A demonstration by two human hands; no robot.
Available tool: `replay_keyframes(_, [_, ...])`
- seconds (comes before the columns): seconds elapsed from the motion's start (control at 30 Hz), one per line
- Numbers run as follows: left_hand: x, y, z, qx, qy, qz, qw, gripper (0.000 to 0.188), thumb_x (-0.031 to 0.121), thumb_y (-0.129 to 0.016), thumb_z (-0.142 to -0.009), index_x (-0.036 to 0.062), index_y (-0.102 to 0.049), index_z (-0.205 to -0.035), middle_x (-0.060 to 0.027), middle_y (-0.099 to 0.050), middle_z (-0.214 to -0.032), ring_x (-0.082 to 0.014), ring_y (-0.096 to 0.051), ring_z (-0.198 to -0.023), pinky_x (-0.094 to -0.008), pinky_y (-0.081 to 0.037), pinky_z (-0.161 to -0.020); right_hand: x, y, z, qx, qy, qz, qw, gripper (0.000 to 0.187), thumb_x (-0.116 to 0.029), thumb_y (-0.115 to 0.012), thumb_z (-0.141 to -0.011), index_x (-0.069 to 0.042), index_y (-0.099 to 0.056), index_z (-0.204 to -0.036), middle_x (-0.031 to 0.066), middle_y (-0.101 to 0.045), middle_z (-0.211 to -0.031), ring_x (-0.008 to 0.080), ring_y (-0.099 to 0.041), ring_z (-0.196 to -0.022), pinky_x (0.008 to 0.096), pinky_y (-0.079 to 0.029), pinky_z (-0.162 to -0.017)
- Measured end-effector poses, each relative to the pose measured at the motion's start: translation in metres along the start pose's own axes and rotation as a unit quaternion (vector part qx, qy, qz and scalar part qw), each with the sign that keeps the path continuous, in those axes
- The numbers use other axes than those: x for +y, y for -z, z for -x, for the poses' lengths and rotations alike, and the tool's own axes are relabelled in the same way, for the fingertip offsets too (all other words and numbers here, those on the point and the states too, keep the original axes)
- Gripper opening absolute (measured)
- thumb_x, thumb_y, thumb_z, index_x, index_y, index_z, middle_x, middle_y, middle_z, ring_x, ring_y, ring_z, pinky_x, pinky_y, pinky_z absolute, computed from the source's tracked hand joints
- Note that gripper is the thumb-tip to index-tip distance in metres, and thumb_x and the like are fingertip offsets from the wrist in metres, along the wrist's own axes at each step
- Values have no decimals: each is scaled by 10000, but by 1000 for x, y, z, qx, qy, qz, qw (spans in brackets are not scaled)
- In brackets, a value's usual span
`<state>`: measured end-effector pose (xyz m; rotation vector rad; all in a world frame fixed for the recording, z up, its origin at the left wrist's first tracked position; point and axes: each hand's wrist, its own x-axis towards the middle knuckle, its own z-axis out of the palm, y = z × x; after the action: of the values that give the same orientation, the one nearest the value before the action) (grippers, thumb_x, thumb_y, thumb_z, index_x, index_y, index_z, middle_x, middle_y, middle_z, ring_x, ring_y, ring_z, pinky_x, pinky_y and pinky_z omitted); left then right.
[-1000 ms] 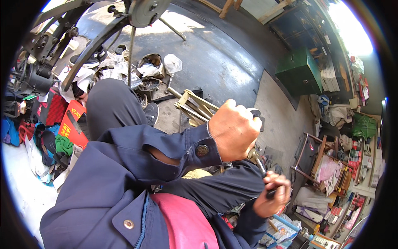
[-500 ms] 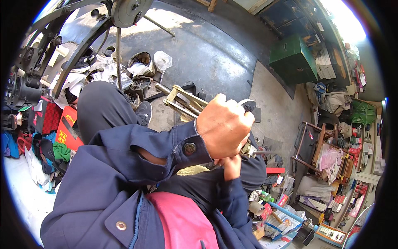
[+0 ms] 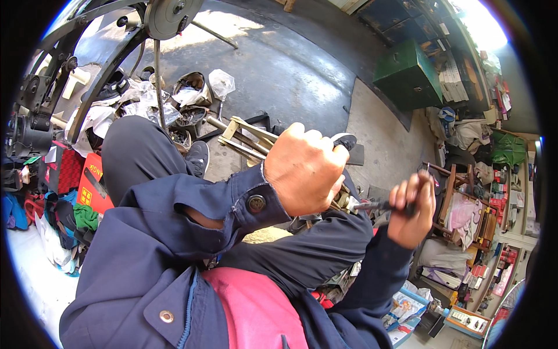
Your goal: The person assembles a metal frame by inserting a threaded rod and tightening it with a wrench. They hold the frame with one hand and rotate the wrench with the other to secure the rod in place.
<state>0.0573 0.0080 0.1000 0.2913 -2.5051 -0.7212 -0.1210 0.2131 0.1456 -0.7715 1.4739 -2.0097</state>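
My left hand (image 3: 305, 168) is closed over a brass-coloured screw device (image 3: 235, 141), hiding its middle. A long threaded rod (image 3: 216, 123) runs through the device's frame and sticks out at its far left end. On the other side, a metal shaft (image 3: 365, 206) with a dark grip comes out beside my left hand. My right hand (image 3: 414, 206), slightly blurred, has its fingers curled round that dark grip. The device sits above my lap, between my dark-trousered knees (image 3: 142, 145).
Black machine with a wheel (image 3: 173, 16) stands at the far left, above bags and scraps (image 3: 148, 104). An orange-red box (image 3: 95, 183) lies by my left knee. A green metal box (image 3: 408, 75) is at the far right, near a folding chair (image 3: 450, 200) and crowded shelves (image 3: 505, 256).
My right hand has moved from beneath my left hand out to the right, onto the dark grip of the shaft. My left hand keeps hold of the screw device.
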Motion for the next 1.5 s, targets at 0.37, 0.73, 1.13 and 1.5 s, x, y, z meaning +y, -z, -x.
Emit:
replay_keyframes(0.37, [1,-3,0,-8,-6,-8,1000,280,325,-802,-826,90,-699,-938,-89,-700,-814,-282,-704,-791,-421,-499,-734,97,-54,189,205,-86,229,948,474,-213,-547,-1089,28,-485,-1493,181,-665,-1239,207,-699,-904,326,-579,-708])
replay_keyframes(0.73, [1,-4,2,-16,-19,5,1000,268,320,-794,-831,94,-688,-928,-86,-693,-812,-279,-695,-791,-416,-491,-743,217,57,60,-16,-327,151,933,269,-118,-593,-1051,-17,-628,-1297,111,-729,-999,168,-677,-676,306,-540,-583])
replay_keyframes(1.13, [-3,0,3,3,1,-11,1000,292,317,-805,-821,88,-708,-975,-70,-689,-803,-266,-691,-780,-417,-491,-711,35,36,-16,66,-59,-80,993,289,-238,-545,-1069,-7,-599,-1236,165,-663,-976,259,-658,-891,405,-544,-844])
replay_keyframes(1.5, [-5,2,4,6,-6,-8,1000,267,316,-810,-819,98,-690,-918,-70,-672,-789,-274,-681,-764,-418,-491,-714,70,-22,175,189,-118,97,970,549,-481,-778,-931,6,-647,-1147,169,-669,-1135,276,-679,-1023,368,-611,-768])
